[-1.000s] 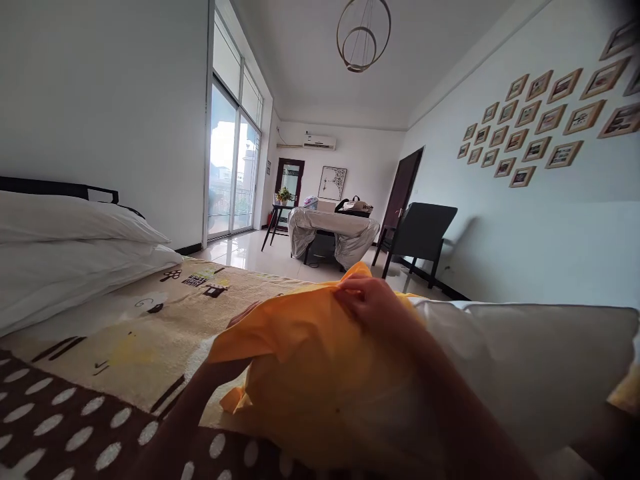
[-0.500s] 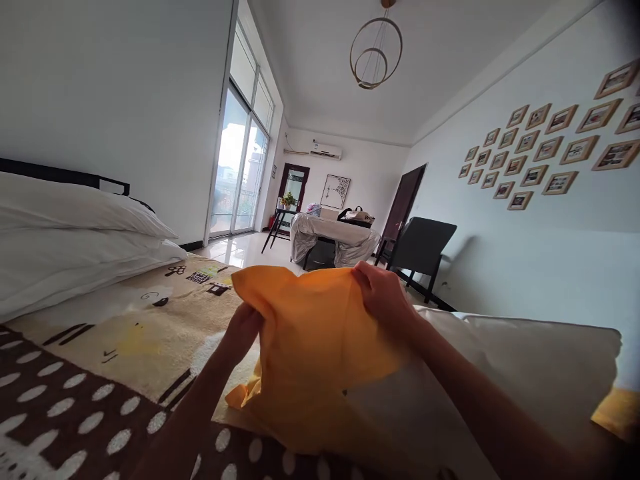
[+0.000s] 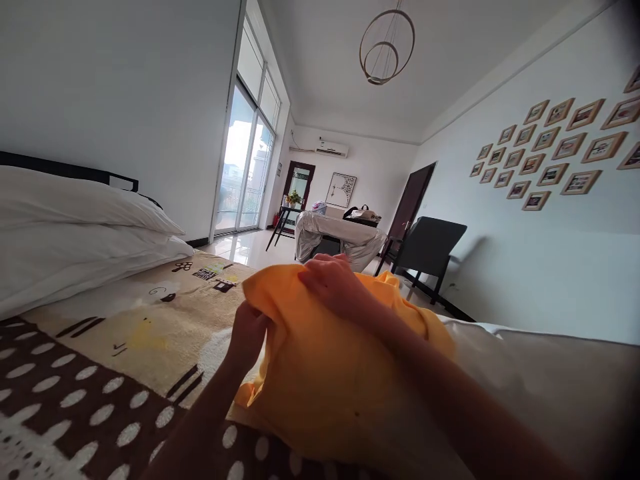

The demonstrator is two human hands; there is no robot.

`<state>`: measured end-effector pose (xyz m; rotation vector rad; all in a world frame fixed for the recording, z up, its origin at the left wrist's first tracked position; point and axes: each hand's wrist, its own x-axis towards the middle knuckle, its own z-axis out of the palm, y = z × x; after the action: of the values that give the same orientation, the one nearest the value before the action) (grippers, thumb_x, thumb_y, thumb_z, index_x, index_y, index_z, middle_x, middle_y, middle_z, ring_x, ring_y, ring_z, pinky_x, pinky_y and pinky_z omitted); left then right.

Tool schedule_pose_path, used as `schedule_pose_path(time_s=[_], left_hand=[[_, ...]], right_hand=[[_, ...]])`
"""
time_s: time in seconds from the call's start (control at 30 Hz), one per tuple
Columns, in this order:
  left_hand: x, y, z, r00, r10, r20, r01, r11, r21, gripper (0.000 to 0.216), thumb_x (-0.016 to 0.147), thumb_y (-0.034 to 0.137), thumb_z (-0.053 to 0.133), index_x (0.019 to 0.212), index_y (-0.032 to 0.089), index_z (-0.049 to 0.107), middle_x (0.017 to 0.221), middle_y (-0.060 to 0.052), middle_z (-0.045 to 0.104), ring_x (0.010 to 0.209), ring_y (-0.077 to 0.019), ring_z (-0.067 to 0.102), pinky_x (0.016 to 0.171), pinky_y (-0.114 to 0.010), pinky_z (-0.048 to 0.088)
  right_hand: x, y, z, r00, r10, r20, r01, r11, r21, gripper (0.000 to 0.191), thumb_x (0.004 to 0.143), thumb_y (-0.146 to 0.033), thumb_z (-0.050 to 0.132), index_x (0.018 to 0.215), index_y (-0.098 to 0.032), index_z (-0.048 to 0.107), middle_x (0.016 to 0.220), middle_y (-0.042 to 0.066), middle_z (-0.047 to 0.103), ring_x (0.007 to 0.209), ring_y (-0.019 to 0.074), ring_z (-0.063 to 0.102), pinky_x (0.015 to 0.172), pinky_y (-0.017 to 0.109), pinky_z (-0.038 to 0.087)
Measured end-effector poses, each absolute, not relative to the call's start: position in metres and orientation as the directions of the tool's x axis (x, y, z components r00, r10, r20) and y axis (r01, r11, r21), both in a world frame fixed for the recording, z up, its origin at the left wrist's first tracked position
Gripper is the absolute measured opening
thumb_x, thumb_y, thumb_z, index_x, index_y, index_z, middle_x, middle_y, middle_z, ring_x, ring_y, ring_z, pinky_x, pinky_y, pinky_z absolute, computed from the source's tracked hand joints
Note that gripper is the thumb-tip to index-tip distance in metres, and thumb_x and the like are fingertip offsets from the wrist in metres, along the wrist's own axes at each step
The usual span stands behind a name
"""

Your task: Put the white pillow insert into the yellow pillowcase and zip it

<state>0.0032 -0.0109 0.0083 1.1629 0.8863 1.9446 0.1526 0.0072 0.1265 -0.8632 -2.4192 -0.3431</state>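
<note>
A yellow pillowcase (image 3: 315, 360) bulges up in front of me on the bed. At its left edge my left hand (image 3: 249, 333) is closed on the cloth, with the fingertips hidden in a fold. My right hand (image 3: 333, 280) lies across the top, its fingers bent over the upper edge and gripping the fabric. Bunched yellow cloth shows beyond my right forearm. A white pillow (image 3: 540, 367) adjoins it on the right; how much of it is inside the case is hidden by my arm.
Stacked white pillows (image 3: 75, 233) lie at left by the dark headboard (image 3: 60, 170). Beneath is a beige and brown patterned blanket (image 3: 145, 333). Past the bed stand a dark chair (image 3: 433, 243) and a covered table (image 3: 340, 227) with bags on it.
My right hand has moved left along the top edge, toward my left hand. The yellow cloth now spreads farther right over the white pillow. My left hand keeps its hold.
</note>
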Motion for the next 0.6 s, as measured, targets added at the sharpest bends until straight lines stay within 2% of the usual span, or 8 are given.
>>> schedule_pose_path(time_s=[0.07,0.17,0.27,0.33,0.43,0.5,0.53,0.6], left_hand=[[0.003,-0.015,0.012,-0.364,0.824,0.434,-0.245,-0.534,0.809,0.015,0.057,0.019,0.071,0.059,0.013,0.058,0.055,0.003,0.058,0.057,-0.011,0.05,0.053,-0.02,0.043],[0.001,-0.02,0.017,-0.338,0.825,0.453,-0.333,-0.555,0.762,0.018,0.056,0.019,0.074,0.063,0.015,0.058,0.057,0.003,0.059,0.056,-0.0102,0.049,0.051,-0.02,0.042],[-0.002,-0.026,0.021,-0.297,0.826,0.479,-0.423,-0.563,0.71,0.028,0.057,0.034,0.077,0.071,0.016,0.06,0.06,0.003,0.058,0.055,-0.0107,0.048,0.047,-0.021,0.039],[-0.007,-0.03,0.025,-0.269,0.818,0.508,-0.409,-0.575,0.709,0.036,0.058,0.045,0.077,0.073,0.016,0.061,0.062,0.002,0.058,0.055,-0.011,0.048,0.046,-0.02,0.037],[-0.024,-0.041,0.03,-0.228,0.748,0.623,-0.314,-0.662,0.68,0.048,0.067,0.063,0.066,0.071,0.015,0.063,0.063,-0.002,0.058,0.056,-0.0132,0.05,0.049,-0.024,0.039],[-0.035,-0.05,0.031,-0.202,0.623,0.755,-0.14,-0.782,0.608,0.063,0.073,0.077,0.048,0.076,0.016,0.064,0.068,-0.005,0.059,0.063,-0.0169,0.053,0.056,-0.028,0.043],[-0.039,-0.055,0.031,-0.173,0.563,0.808,-0.032,-0.823,0.567,0.067,0.072,0.08,0.045,0.08,0.017,0.064,0.073,-0.006,0.06,0.067,-0.0186,0.054,0.061,-0.03,0.044],[-0.041,-0.064,0.031,-0.076,0.496,0.865,0.217,-0.839,0.5,0.057,0.071,0.073,0.057,0.085,0.018,0.064,0.08,-0.006,0.061,0.074,-0.0193,0.055,0.068,-0.03,0.044]], right_hand=[[0.152,0.008,0.123,-0.639,0.468,0.611,0.618,0.784,0.046,0.029,0.093,-0.023,0.044,0.066,-0.019,0.051,0.069,0.001,0.057,0.063,0.0131,0.051,0.064,0.025,0.032],[0.159,0.003,0.116,-0.57,0.305,0.763,0.573,0.813,0.104,0.027,0.094,-0.023,0.041,0.068,-0.02,0.044,0.062,-0.001,0.051,0.054,0.0112,0.042,0.055,0.024,0.027],[0.168,-0.004,0.109,-0.557,0.165,0.814,0.538,0.818,0.203,0.026,0.095,-0.022,0.039,0.068,-0.021,0.04,0.054,-0.005,0.042,0.047,0.0103,0.031,0.051,0.024,0.023],[0.173,-0.007,0.106,-0.586,0.119,0.801,0.509,0.823,0.25,0.026,0.094,-0.02,0.039,0.068,-0.022,0.038,0.051,-0.006,0.037,0.045,0.0097,0.027,0.049,0.024,0.021],[0.178,-0.006,0.106,-0.585,0.068,0.808,0.497,0.818,0.291,0.024,0.093,-0.017,0.041,0.07,-0.022,0.039,0.05,-0.007,0.035,0.044,0.0087,0.026,0.048,0.023,0.021],[0.18,-0.004,0.106,-0.558,0.037,0.829,0.498,0.814,0.299,0.023,0.093,-0.015,0.042,0.071,-0.021,0.039,0.051,-0.008,0.034,0.044,0.0082,0.025,0.048,0.022,0.022],[0.181,-0.003,0.106,-0.548,0.022,0.836,0.493,0.816,0.301,0.023,0.093,-0.015,0.042,0.071,-0.021,0.039,0.051,-0.008,0.033,0.044,0.0081,0.025,0.048,0.022,0.022],[0.182,-0.002,0.106,-0.551,0.005,0.834,0.475,0.824,0.308,0.026,0.093,-0.015,0.043,0.069,-0.022,0.035,0.051,-0.008,0.03,0.044,0.0082,0.023,0.048,0.022,0.021]])
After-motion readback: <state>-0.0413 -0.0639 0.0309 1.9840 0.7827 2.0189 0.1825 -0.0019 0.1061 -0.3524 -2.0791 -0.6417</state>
